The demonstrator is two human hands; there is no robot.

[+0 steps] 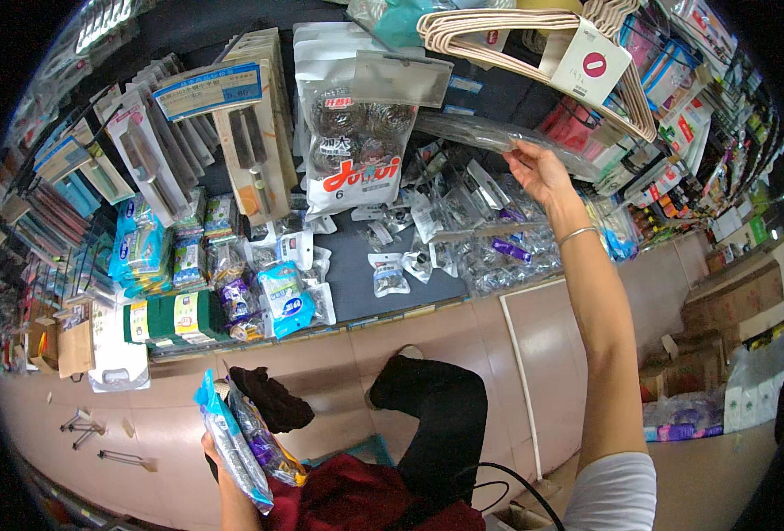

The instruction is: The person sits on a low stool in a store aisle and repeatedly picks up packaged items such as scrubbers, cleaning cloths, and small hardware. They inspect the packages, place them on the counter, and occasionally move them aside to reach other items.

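Low in front of me, my left hand (211, 450) grips several packets from one side. One is a clear and blue packet (233, 451) that looks silvery inside; a purple and yellow packet (266, 441) lies against it. A dark brown cloth (272, 401) shows just beyond them. My right hand (537, 169) reaches out to the shelf, its fingertips pinching the edge of a long, transparent plastic package (478, 133). What that package holds is unclear. To its left hangs a large white and clear bag of steel wool scourers (355, 146), partly behind a blank tag holder (402, 78).
Wooden coat hangers (498, 30) with a card jut out above my right hand. Carded metal tools (252, 152) hang at left. The dark shelf (359, 279) bears small packets (389, 273), green scouring pads (176, 317) and wipe-like blue packs (286, 299). Cartons (730, 299) stand at right.
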